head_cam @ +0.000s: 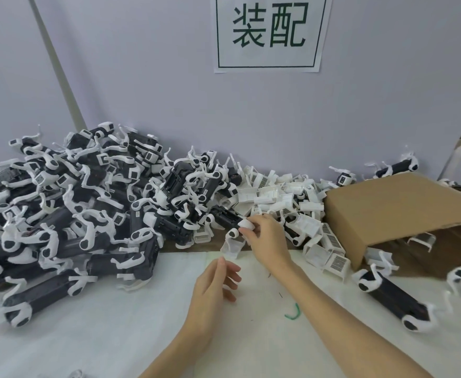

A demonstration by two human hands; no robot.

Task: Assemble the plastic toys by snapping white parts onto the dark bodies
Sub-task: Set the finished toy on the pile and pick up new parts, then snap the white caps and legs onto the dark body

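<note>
One right hand (pixel 264 236) pinches a smooth white part (pixel 246 223).

The right hand (pixel 264 236) pinches a white part (pixel 246 224) at the end of a dark body (pixel 225 215) lying at the pile's (pixel 68 208) edge. The left hand (pixel 214 282) hovers just below, fingers loosely curled, holding nothing. Loose white parts (pixel 278 197) are heaped beside a tipped cardboard box (pixel 393 211). A sign (pixel 269 31) hangs on the wall. A white sheet (pixel 114 336) covers the desk.
</note>
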